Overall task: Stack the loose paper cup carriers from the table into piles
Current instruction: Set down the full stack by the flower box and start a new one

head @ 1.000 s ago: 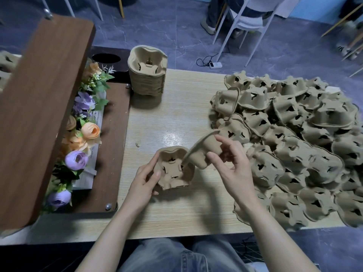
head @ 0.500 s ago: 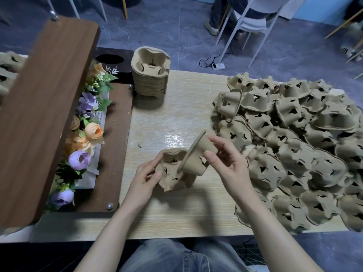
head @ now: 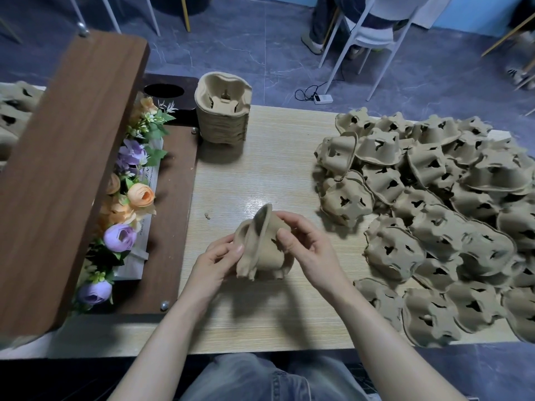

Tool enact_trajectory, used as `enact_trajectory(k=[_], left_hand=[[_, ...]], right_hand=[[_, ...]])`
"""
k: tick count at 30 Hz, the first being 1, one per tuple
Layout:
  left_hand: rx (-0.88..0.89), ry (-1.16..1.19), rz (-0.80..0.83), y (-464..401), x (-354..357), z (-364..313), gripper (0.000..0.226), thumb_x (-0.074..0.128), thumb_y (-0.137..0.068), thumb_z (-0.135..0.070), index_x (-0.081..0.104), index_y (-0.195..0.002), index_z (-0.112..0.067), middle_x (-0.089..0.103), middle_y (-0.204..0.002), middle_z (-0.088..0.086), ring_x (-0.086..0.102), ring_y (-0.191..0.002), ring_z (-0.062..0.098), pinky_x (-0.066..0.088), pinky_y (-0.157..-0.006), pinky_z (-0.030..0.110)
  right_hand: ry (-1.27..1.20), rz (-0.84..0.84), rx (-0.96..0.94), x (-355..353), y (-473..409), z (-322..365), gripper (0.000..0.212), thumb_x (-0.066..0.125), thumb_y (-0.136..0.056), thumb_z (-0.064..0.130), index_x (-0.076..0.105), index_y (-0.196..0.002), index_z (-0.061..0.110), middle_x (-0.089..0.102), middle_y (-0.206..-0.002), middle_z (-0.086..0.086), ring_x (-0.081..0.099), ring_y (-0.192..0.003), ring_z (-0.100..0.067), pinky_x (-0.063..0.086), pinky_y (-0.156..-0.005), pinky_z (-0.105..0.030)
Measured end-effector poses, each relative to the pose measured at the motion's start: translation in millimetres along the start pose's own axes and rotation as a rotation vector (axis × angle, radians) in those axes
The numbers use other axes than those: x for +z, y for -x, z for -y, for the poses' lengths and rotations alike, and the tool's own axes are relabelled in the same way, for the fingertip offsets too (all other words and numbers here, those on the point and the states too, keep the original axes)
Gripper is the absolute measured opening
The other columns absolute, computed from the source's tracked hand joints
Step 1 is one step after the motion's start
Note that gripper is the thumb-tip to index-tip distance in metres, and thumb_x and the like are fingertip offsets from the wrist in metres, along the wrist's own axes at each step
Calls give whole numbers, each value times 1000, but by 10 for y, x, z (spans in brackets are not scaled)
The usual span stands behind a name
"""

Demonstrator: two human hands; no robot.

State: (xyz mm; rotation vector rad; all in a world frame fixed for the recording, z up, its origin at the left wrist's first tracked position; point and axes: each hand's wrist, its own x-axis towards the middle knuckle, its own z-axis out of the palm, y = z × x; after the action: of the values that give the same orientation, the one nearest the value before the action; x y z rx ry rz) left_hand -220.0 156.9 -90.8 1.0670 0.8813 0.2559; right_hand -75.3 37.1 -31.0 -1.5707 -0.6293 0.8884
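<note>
Two hands meet over the table (head: pixel 260 175). The left hand (head: pixel 215 260) grips one carrier (head: pixel 246 247); the right hand (head: pixel 307 247) pinches a second carrier (head: pixel 272 256), tilted against it. Nesting seems underway; seating it flush comes next. The finished pile (head: pixel 223 111) stands beyond, loose carriers (head: pixel 434 227) heaped right.

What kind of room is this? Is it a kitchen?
Probably not a kitchen. It looks like a workroom or a shared office. A person sorts a big heap of loose carriers on a wooden table, beside a neat stack of carriers. White chairs and a power strip stand on the tiled floor.
</note>
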Motion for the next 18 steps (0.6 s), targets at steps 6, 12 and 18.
enact_trajectory(k=[6,12,18], left_hand=[[-45,94,-72,3,8,34,21,64,-90,-21,72,-96,-3,68,-126,0,67,-110,23,55,-84,33],[-90,109,-179,30,52,42,16,63,-93,-25,72,-97,-12,72,-114,8,70,-91,18,54,-66,25],[-48,108,-169,51,19,65,21,68,-89,-18,67,-69,-11,69,-122,-1,68,-106,26,56,-84,38]], right_hand=[[-15,-166,47,-70,28,-58,19,66,-90,14,71,-109,12,71,-104,-7,63,-77,-10,51,-72,-25],[-47,-191,59,-61,91,-46,18,63,-93,10,72,-107,12,74,-95,-2,65,-77,-10,51,-66,-20],[14,-235,74,-91,89,-154,19,70,-87,8,71,-100,22,63,-78,-4,56,-71,-16,45,-59,-22]])
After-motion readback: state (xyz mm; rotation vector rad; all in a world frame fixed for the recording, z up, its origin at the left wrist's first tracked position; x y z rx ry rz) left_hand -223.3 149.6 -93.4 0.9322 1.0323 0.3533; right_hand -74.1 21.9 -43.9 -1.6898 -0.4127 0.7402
